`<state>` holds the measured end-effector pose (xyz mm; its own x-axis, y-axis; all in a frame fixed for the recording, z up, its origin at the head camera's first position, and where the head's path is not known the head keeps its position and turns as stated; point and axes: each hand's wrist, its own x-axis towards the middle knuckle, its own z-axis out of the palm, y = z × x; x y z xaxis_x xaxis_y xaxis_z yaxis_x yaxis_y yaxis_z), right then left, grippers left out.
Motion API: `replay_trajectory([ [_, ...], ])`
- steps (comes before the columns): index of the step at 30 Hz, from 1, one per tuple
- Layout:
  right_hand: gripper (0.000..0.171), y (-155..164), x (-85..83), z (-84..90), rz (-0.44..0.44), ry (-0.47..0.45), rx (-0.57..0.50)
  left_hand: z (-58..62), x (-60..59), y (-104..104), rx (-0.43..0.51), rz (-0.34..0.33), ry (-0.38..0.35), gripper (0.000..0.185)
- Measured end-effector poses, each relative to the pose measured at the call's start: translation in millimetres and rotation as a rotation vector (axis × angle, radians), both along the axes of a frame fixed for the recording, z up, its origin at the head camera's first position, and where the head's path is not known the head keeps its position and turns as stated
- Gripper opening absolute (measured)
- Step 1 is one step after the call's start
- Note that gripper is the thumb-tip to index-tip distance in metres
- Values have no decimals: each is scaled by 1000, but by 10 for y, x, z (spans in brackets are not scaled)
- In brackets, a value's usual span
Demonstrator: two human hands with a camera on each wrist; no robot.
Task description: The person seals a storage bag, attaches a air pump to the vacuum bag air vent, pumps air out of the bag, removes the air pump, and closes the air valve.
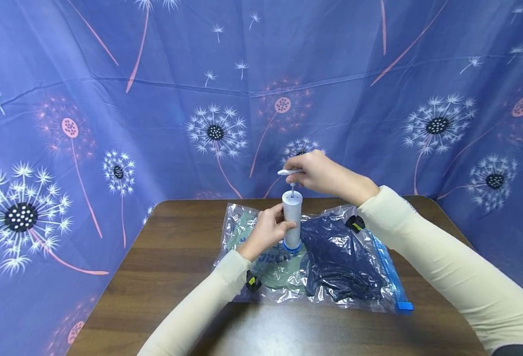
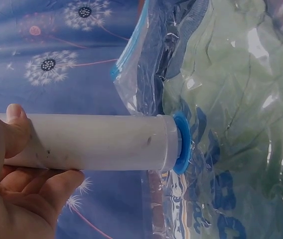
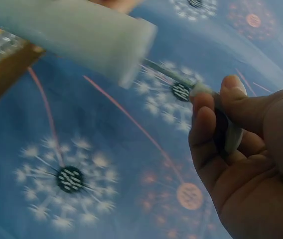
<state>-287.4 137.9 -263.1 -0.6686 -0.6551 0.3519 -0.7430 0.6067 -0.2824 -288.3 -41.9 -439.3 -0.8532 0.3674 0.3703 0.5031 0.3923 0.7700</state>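
My left fingers (image 2: 64, 186) grip the white pump (image 1: 292, 217) around its barrel, thumb on one side and the others on the opposite side. My right fingers (image 3: 201, 124) are curled around the white handle (image 1: 286, 172), just above the pump, and a short length of thin rod (image 1: 293, 190) shows between the handle and the pump's top. The pump stands roughly upright on the clear bag (image 1: 231, 216), its blue ring (image 2: 183, 144) at the foot against the film. Green fabric (image 1: 283, 277) lies inside the bag to the left and near side of the pump, dark fabric (image 1: 341, 257) to its right.

To work this well, I judge that my left fingers should steady the pump and press it gently downward, so the ring sits flat; I cannot tell from here whether it seals all round. My right fingers should pull the handle straight up along the pump's own line, then push it back without leaning, since a sideways tug could rock the foot loose or bend the rod. Long, even strokes seem better than quick jerks. Beyond the dark fabric, at the far right of the pump, the blue zip strip (image 1: 388, 272) needs to be tight too, or air may creep in.
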Motion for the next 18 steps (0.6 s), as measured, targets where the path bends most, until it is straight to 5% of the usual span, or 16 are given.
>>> replay_trajectory([
  [7,15,6,-56,-250,42,-31,19,5,15,14,-11,14,14,41],
  [18,14,14,-96,-329,54,-19,-5,24,48,27,-54,43,88,39],
])
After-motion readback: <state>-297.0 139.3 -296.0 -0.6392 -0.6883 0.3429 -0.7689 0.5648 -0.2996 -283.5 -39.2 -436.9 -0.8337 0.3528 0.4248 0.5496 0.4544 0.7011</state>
